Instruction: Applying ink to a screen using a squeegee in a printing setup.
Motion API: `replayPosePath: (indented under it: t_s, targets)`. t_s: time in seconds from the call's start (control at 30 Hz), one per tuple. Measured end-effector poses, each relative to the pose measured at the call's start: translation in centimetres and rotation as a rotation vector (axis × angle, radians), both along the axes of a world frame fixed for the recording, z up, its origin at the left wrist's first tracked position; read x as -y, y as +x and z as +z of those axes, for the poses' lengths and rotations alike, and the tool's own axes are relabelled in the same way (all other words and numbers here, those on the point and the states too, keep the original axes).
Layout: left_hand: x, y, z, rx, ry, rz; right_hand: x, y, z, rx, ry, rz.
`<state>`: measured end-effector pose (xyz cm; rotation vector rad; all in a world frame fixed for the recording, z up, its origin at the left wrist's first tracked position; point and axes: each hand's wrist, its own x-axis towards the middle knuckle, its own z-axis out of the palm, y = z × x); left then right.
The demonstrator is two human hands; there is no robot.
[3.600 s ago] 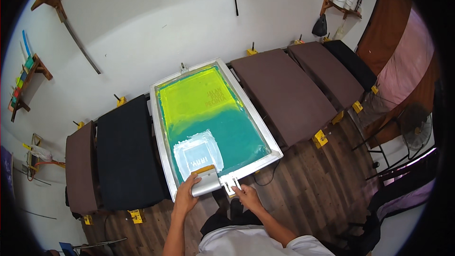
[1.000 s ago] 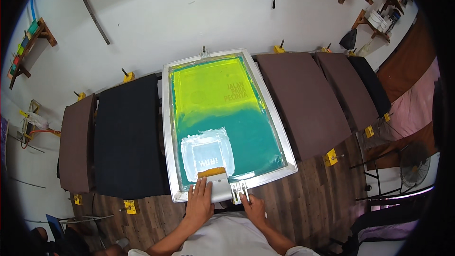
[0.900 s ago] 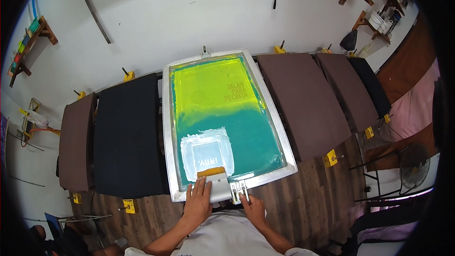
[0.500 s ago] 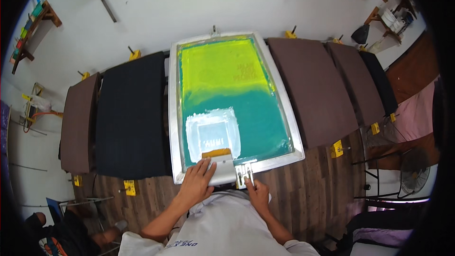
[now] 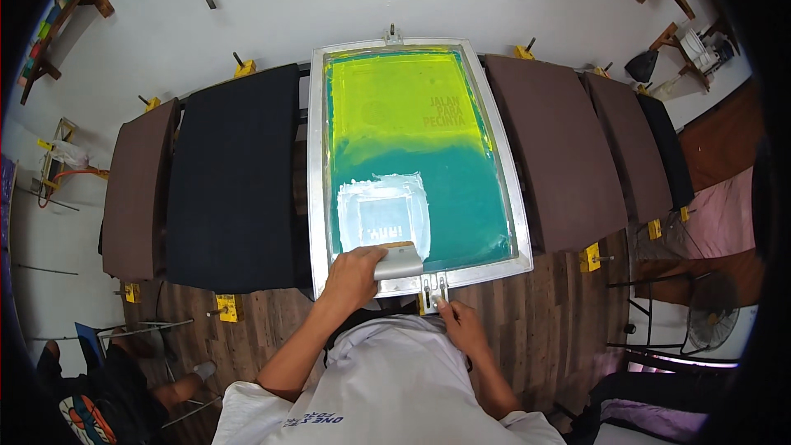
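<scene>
In front of me lies a screen printing frame (image 5: 316, 156) with a silver metal rim. Its mesh is yellow-green at the far end and teal nearer me, with a patch of white ink (image 5: 384, 198) at the near left. My left hand (image 5: 351, 282) is closed around the left end of a squeegee (image 5: 402, 263) with a grey metal handle. The squeegee stands on the mesh at the near edge of the white ink. At the middle of the near rim, my right hand (image 5: 461, 323) has its thumb on a metal bracket (image 5: 432, 290), its fingers curled and partly hidden.
A black fabric-covered board (image 5: 235, 181) and a brown one (image 5: 138, 198) stand to the left; a brown board (image 5: 552, 156) and others continue right. Yellow clamps (image 5: 227, 308) with bolts edge the row. A fan (image 5: 710, 311) stands at right, and a seated person (image 5: 107, 395) is at lower left.
The squeegee has moved a little away from me, off the near rim and onto the mesh, and its handle is tilted up more. The whole view has shifted slightly. My right hand stays at the bracket.
</scene>
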<state>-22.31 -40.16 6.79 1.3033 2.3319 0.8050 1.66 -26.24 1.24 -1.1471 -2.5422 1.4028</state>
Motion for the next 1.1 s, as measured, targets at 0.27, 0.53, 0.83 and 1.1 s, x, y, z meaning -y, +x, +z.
replayPosePath:
  t_s: [0.27,0.53,0.83,1.1]
  targets:
    - [-0.9,-0.3,1.0,0.116,-0.095,0.081,-0.5,-11.4,13.4,-0.294,0.807,0.417]
    - [-0.9,-1.0,1.3,0.131,-0.187,0.024,-1.9,-15.3,7.4,-0.019,0.428,0.659]
    - [-4.3,-8.0,0.9,0.152,-0.144,-0.016,-6.0,-22.2,8.7,0.098,0.464,0.715]
    - [0.3,0.1,-3.1,-0.098,0.045,0.007,-1.4,-15.4,4.9,-0.059,0.530,0.627]
